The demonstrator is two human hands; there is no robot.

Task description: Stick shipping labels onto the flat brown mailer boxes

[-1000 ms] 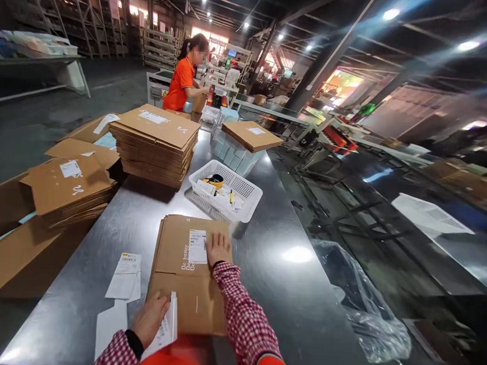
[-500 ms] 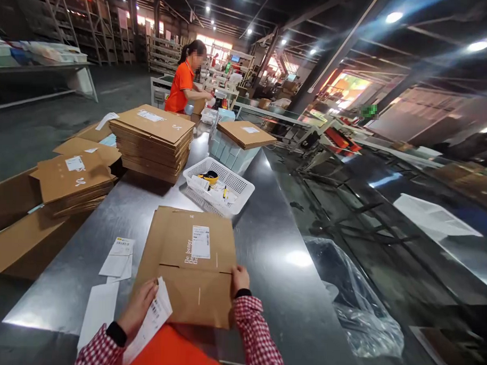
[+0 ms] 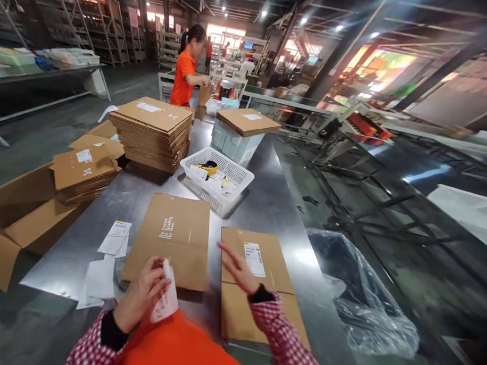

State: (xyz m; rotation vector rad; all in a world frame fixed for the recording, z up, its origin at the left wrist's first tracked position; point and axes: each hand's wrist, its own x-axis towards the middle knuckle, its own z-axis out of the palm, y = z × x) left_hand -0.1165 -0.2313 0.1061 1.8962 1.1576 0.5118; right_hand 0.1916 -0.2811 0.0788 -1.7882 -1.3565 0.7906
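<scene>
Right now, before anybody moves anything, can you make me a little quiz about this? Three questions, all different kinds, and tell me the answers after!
1. Pick one. What does the left hand hold?
a) a plastic bag
b) white paper
c) a cardboard box

2. True or false? The flat cardboard with a white label lies to the right of the flat cardboard with white writing but no label.

3. Fill in the color. The other person, past the tall cardboard stack, wears an ____ top.

Key: 1. b; 2. true; 3. orange
</scene>
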